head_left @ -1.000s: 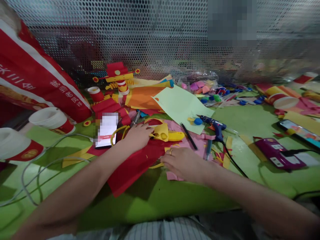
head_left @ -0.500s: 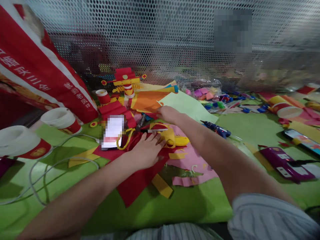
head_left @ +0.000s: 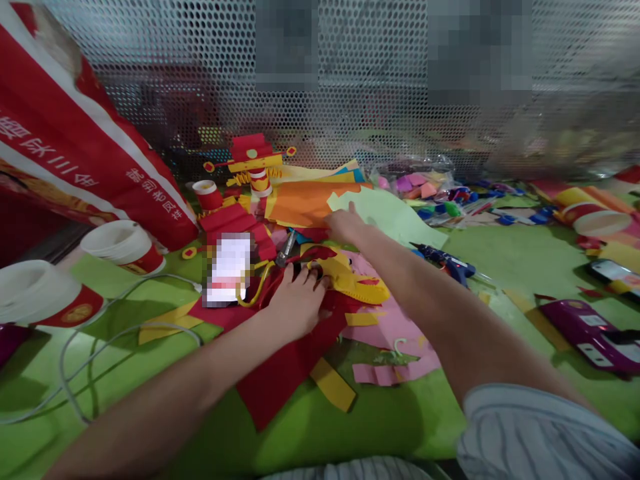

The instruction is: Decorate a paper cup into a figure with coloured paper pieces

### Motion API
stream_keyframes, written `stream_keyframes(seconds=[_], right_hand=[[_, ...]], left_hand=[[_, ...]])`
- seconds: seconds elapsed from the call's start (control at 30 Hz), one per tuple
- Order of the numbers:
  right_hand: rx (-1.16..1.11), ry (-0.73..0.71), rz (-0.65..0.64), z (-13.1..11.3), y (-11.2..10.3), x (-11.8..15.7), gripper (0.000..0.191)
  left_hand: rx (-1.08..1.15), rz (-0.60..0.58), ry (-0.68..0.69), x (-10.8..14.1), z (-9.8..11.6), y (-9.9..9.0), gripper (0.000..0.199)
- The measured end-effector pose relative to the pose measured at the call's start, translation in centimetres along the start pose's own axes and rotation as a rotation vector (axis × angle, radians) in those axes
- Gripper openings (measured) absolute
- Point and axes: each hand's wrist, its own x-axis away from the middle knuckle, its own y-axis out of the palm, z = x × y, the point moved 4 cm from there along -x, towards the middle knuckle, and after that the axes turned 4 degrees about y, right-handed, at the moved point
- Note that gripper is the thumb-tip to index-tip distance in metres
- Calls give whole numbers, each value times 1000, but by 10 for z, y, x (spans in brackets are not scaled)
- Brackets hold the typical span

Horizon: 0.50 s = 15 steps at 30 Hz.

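Observation:
My left hand (head_left: 299,303) lies palm down on the red paper (head_left: 280,373), its fingers spread and bent at the edge of a yellow curved piece with a toothed edge (head_left: 363,285). Its fingertips are partly hidden. My right hand (head_left: 345,225) reaches farther across to the near edge of the orange paper (head_left: 300,203) and pale green paper (head_left: 395,217). Its fingers curl downward, and whatever is under them is hidden. A bent yellow strip (head_left: 263,287) lies left of my left hand, beside a lit phone (head_left: 227,270).
Paper cups (head_left: 123,243) and a white cable (head_left: 125,327) are at the left, before a red bag (head_left: 115,133). A red-and-yellow paper hat figure (head_left: 255,157) stands behind. Right are a glue gun (head_left: 445,260), pink paper (head_left: 395,327) and a purple power strip (head_left: 590,333).
My left hand's fingers have bent more, and more of the yellow toothed piece shows. One finger or thumb of my right hand now sticks up. The view has shifted slightly.

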Motion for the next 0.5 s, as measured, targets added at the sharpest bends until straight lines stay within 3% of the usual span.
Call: stream_keyframes(seconds=[0.2,0.5], right_hand=[[30,20,33,11,-5,5,31],[88,-173,93,-19,0,-3,32]], left_hand=[[14,-5,11,5,5,-4,60],[20,-60,40,7,10,-7,58]])
